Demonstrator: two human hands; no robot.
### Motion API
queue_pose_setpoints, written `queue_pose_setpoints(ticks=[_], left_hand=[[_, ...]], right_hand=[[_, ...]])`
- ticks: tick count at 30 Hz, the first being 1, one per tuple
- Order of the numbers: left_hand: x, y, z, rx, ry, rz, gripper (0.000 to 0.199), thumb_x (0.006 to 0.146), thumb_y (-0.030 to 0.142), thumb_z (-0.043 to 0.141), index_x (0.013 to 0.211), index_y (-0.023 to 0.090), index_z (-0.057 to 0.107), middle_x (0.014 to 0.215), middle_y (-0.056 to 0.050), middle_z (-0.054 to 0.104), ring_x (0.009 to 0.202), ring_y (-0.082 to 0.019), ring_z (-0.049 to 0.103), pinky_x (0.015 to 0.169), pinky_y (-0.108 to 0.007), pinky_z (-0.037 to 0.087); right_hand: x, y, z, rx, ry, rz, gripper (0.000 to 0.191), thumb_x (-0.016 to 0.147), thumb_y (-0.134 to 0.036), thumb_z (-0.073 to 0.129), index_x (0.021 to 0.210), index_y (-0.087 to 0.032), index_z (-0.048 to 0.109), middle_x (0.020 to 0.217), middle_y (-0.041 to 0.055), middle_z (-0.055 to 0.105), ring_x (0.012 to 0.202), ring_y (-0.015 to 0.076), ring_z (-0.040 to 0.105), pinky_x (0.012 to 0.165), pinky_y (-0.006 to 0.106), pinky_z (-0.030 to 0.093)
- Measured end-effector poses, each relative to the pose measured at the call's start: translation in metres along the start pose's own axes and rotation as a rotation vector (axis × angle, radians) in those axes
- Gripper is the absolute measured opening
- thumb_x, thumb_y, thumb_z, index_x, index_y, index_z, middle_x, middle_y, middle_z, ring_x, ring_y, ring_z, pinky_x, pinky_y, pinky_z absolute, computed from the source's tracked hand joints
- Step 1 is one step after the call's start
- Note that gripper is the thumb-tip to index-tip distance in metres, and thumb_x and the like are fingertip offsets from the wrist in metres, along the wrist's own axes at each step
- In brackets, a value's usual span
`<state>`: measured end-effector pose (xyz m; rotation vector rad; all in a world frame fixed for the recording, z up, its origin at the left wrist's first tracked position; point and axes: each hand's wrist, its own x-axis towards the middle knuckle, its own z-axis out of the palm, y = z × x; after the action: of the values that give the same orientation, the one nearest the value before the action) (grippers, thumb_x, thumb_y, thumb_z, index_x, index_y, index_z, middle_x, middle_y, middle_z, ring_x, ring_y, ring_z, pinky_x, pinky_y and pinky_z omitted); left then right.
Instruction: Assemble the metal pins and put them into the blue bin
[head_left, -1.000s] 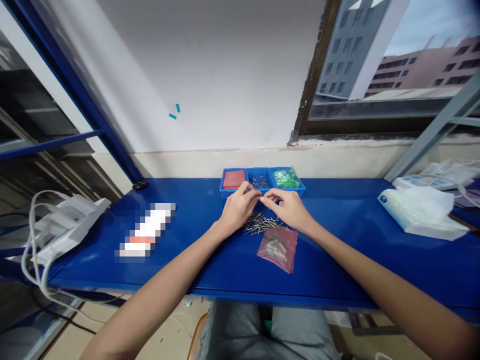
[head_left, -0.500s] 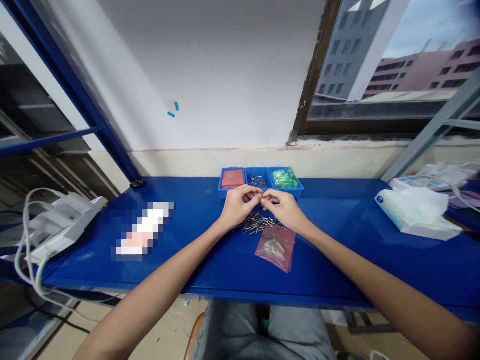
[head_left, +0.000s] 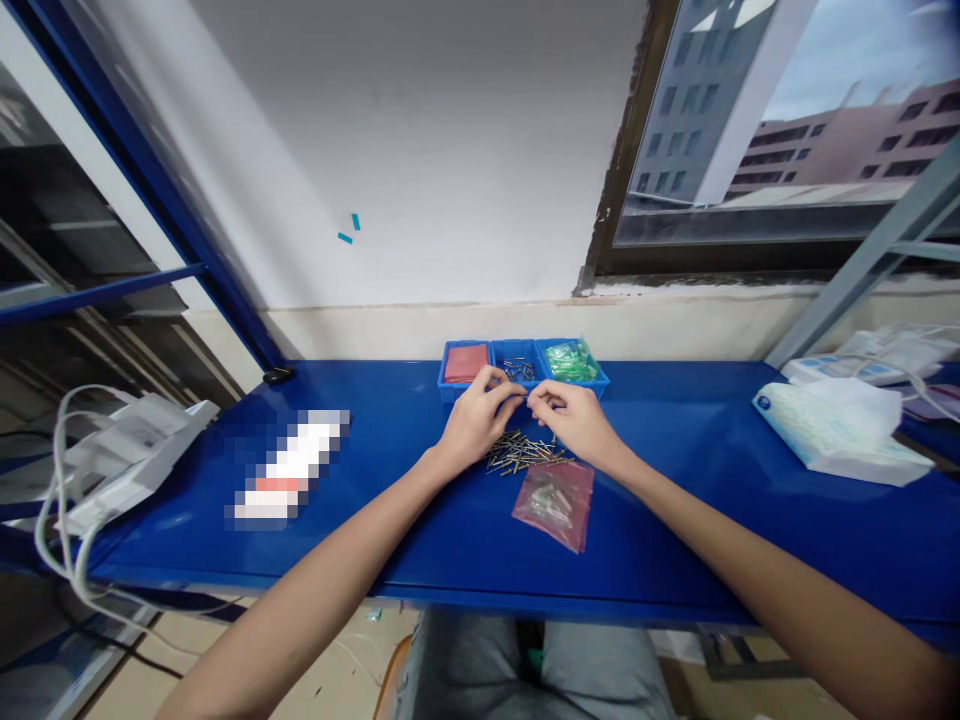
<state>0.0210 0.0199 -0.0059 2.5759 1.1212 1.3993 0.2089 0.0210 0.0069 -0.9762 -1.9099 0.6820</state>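
Note:
My left hand (head_left: 480,415) and my right hand (head_left: 576,418) meet above the blue table, each in a pinch with the fingertips almost touching. Something tiny and dark seems to sit between the fingertips, too small to name. Just beneath lies a loose pile of thin metal rods (head_left: 517,455), brass and silver in tone. A pink see-through bag (head_left: 574,525) with small pale pieces in or on it lies on the near side of the pile. Behind my hands stands a blue three-part tray (head_left: 450,394).
The tray holds pink bags (head_left: 466,362), small metal parts (head_left: 517,368) and green packets (head_left: 571,362). A tissue box (head_left: 825,445) lies at the right. Power strips with white cables (head_left: 127,460) stand at the left, near a blurred-out item (head_left: 300,455). A wall closes the back.
My hands have drawn slightly apart at the fingertips, and my left fingers have risen a little. The pile and the pink bag lie as before; the view has shifted slightly.

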Motion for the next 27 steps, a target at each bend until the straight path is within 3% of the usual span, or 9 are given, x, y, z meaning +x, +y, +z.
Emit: queue_pose_setpoints(ticks=[6, 11, 17, 21, 24, 27], left_hand=[[-0.002, 0.001, 0.001, -0.004, -0.078, 0.005, 0.015, 0.099, 0.019, 0.052, 0.102, 0.016, 0.067, 0.093, -0.006, 0.065, 0.083, -0.016, 0.062, 0.076, -0.031, 0.053], [0.0, 0.002, 0.006, -0.261, -0.006, -0.176, 0.01, 0.094, 0.019, 0.061, 0.102, 0.017, 0.065, 0.09, -0.003, 0.072, 0.078, -0.014, 0.067, 0.065, -0.024, 0.052], [0.002, 0.002, 0.008, -0.444, 0.022, -0.307, 0.004, 0.088, 0.02, 0.068, 0.088, 0.016, 0.068, 0.082, -0.001, 0.073, 0.074, -0.013, 0.068, 0.07, -0.024, 0.053], [0.004, 0.001, 0.003, -0.399, 0.009, -0.296, 0.008, 0.089, 0.022, 0.067, 0.096, 0.017, 0.068, 0.083, -0.001, 0.072, 0.073, -0.012, 0.065, 0.066, -0.022, 0.049], [0.006, -0.004, -0.003, -0.273, 0.099, -0.277, 0.017, 0.092, 0.02, 0.061, 0.108, 0.017, 0.064, 0.085, -0.002, 0.068, 0.071, -0.011, 0.062, 0.061, -0.021, 0.046], [0.009, -0.01, -0.01, -0.17, 0.166, -0.222, 0.012, 0.092, 0.018, 0.057, 0.103, 0.016, 0.06, 0.079, 0.0, 0.063, 0.067, -0.011, 0.057, 0.063, -0.022, 0.047]], right_hand=[[0.0, -0.003, -0.002, 0.018, -0.005, -0.007, 0.024, 0.092, -0.038, 0.055, 0.081, -0.018, 0.064, 0.072, 0.0036, 0.067, 0.069, 0.0175, 0.063, 0.068, 0.031, 0.05], [0.004, 0.009, -0.001, 0.028, -0.005, 0.006, 0.018, 0.091, -0.033, 0.056, 0.09, -0.018, 0.066, 0.08, 0.0052, 0.07, 0.075, 0.0187, 0.066, 0.072, 0.033, 0.052], [0.001, 0.009, 0.0, -0.03, -0.084, -0.023, 0.015, 0.09, -0.03, 0.059, 0.09, -0.017, 0.067, 0.084, 0.0052, 0.072, 0.076, 0.0184, 0.065, 0.068, 0.03, 0.049], [-0.001, 0.004, -0.005, -0.267, -0.064, -0.159, 0.019, 0.096, -0.027, 0.052, 0.088, -0.017, 0.067, 0.084, 0.0049, 0.071, 0.073, 0.0171, 0.063, 0.069, 0.03, 0.045], [0.011, 0.006, -0.01, -0.519, -0.014, -0.269, 0.021, 0.098, -0.024, 0.048, 0.093, -0.016, 0.067, 0.09, 0.0077, 0.071, 0.082, 0.0197, 0.063, 0.075, 0.032, 0.045], [0.033, 0.011, -0.014, -0.745, 0.022, -0.299, 0.025, 0.099, -0.024, 0.044, 0.096, -0.015, 0.067, 0.094, 0.0111, 0.07, 0.091, 0.0243, 0.062, 0.078, 0.035, 0.045]])
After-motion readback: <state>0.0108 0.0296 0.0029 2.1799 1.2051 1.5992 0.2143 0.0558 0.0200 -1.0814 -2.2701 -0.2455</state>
